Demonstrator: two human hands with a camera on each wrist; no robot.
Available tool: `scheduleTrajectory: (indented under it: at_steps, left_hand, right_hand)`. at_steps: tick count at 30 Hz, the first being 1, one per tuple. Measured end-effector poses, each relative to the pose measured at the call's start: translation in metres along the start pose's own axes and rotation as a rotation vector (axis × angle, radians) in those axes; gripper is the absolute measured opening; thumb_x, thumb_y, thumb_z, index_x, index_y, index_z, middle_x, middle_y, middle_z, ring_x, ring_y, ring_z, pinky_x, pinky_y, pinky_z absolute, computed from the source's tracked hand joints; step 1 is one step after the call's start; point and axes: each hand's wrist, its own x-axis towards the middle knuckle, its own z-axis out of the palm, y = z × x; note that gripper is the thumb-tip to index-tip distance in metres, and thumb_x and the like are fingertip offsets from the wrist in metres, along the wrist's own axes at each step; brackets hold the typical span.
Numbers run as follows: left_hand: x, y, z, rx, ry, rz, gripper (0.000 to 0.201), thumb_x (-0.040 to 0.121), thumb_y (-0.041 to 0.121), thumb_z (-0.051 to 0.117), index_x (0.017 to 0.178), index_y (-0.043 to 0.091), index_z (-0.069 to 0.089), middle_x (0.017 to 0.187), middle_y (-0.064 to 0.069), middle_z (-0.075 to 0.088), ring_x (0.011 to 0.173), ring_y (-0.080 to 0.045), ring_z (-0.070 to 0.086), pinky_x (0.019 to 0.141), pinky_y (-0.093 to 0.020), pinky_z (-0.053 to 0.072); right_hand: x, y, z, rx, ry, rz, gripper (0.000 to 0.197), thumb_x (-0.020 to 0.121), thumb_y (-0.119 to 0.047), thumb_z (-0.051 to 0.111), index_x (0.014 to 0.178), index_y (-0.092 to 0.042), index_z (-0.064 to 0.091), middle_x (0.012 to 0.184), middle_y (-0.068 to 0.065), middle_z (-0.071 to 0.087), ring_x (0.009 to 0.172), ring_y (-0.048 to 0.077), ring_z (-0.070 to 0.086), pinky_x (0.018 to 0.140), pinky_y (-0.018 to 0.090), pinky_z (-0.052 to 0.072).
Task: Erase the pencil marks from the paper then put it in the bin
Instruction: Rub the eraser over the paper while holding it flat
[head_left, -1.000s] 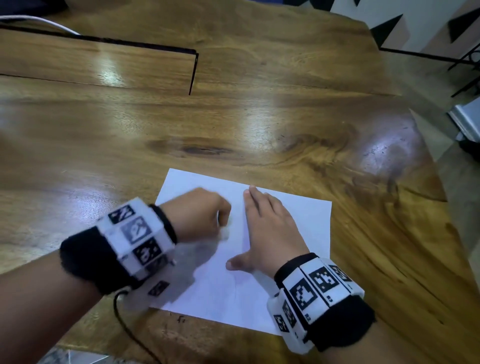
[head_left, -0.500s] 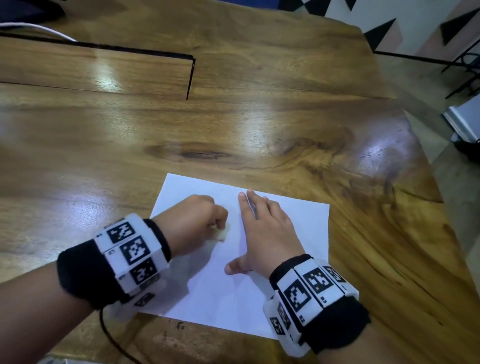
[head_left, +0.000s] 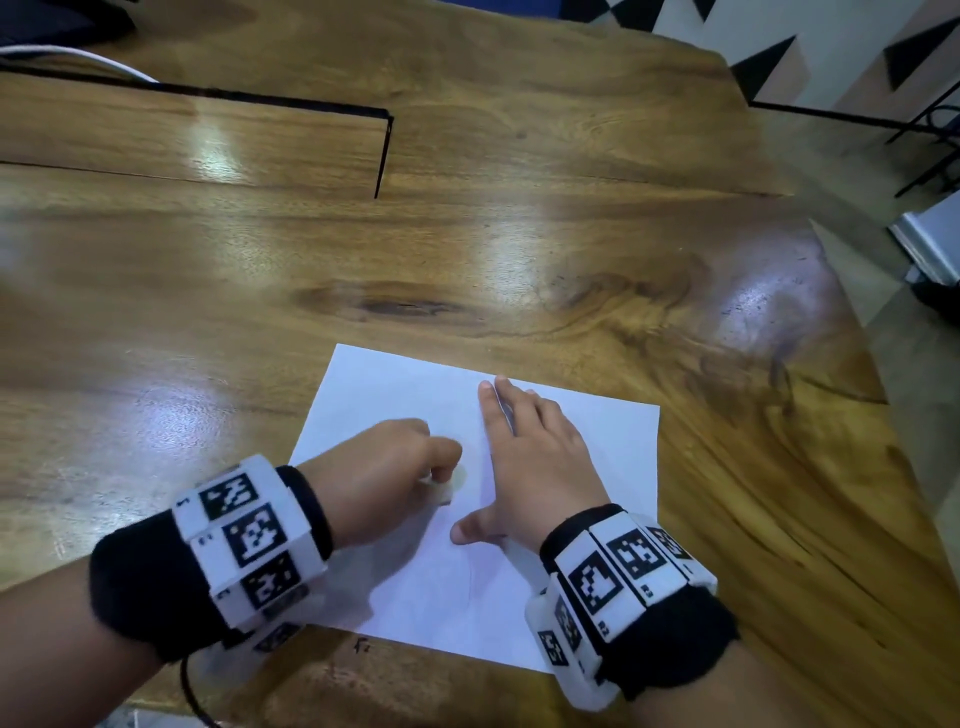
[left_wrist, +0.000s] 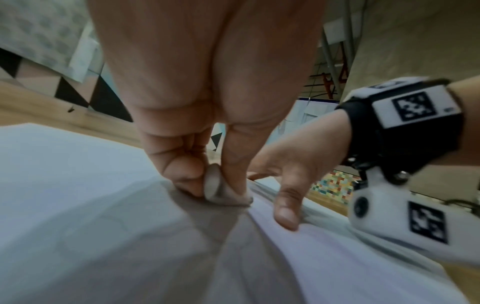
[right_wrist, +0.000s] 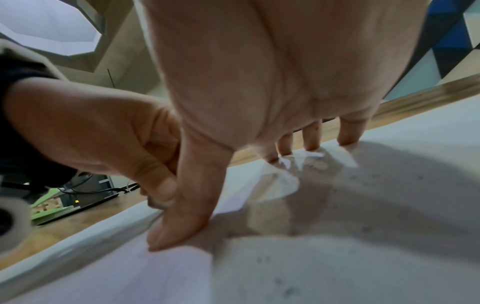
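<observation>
The paper was seen lying flat on the wooden table, near its front edge, with its long axis running from the near side away toward the far side and slightly skewed to the right. It was pinned by the right hand, which was laid flat and released, the fingers straight and pressed to the right half of the sheet and the thumb spread toward the middle. In the right wrist view the fingertips were seen touching the sheet, with small dark specks scattered over the paper around them; whether these were eraser crumbs could not be told.

The left hand was clenched round a small pale eraser, pinched between thumb and curled fingers. In the left wrist view the eraser was shown pressed down on the paper just beside the right thumb. The two hands were nearly touching, the eraser lying in the gap between them, to the left of the flat hand.

Faint curved lines were made out on the sheet nearer to the person than the eraser, so the rubbing was judged unfinished. The coming stroke was judged to depend on that relation: the remaining marks lay toward the near edge from the left hand, which was the nearer to them, while the right hand was placed to hold the sheet against the pull. No bin was seen in any view
</observation>
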Motion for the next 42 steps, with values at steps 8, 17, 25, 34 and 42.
scheduleTrajectory:
  at_steps: [8,17,25,34,42]
  left_hand:
    - [0.049,0.004,-0.026,-0.052,0.195,-0.168,0.010,0.084,0.009,0.051,0.092,0.006,0.057,0.089,-0.011,0.050,0.084,-0.029,0.052,0.072,-0.029,0.038]
    - [-0.012,0.003,0.017,-0.092,0.120,-0.029,0.014,0.082,0.016,0.054,0.071,0.023,0.048,0.079,0.001,0.045,0.074,-0.022,0.052,0.069,-0.032,0.045]
    - [0.011,0.007,-0.010,-0.039,0.004,-0.075,0.004,0.077,0.021,0.062,0.075,0.019,0.061,0.058,0.015,0.041,0.063,-0.011,0.044,0.054,-0.017,0.031]
    - [0.042,0.011,-0.010,-0.129,0.259,-0.101,0.012,0.083,0.016,0.057,0.072,0.018,0.052,0.077,0.001,0.043,0.076,-0.021,0.046,0.062,-0.024,0.025]
    - [0.023,0.012,-0.011,-0.024,0.042,0.022,0.008,0.082,0.018,0.057,0.086,0.015,0.063,0.080,0.000,0.048,0.077,-0.017,0.047,0.065,-0.022,0.028]
  right_hand:
    - [-0.001,0.000,-0.003,-0.023,-0.015,0.001,0.130,0.067,-0.062,0.074,0.150,-0.020,-0.017,0.158,-0.007,-0.017,0.145,0.020,-0.009,0.119,0.036,0.000]
    - [-0.004,0.002,-0.002,0.071,-0.048,-0.002,0.132,0.067,-0.053,0.078,0.149,-0.015,-0.019,0.157,-0.004,-0.022,0.145,0.017,-0.017,0.119,0.035,-0.002]
    - [-0.012,0.013,-0.008,0.144,-0.099,0.054,0.137,0.066,-0.045,0.082,0.147,-0.006,-0.021,0.154,0.001,-0.032,0.143,0.015,-0.025,0.118,0.028,-0.006]
    - [-0.012,0.014,-0.008,0.133,-0.113,0.055,0.136,0.067,-0.047,0.081,0.147,-0.007,-0.023,0.153,0.002,-0.033,0.142,0.015,-0.026,0.118,0.028,-0.007]
    - [-0.011,0.014,-0.007,0.138,-0.097,0.054,0.137,0.066,-0.045,0.082,0.147,-0.007,-0.021,0.154,0.002,-0.031,0.143,0.015,-0.025,0.118,0.029,-0.006]
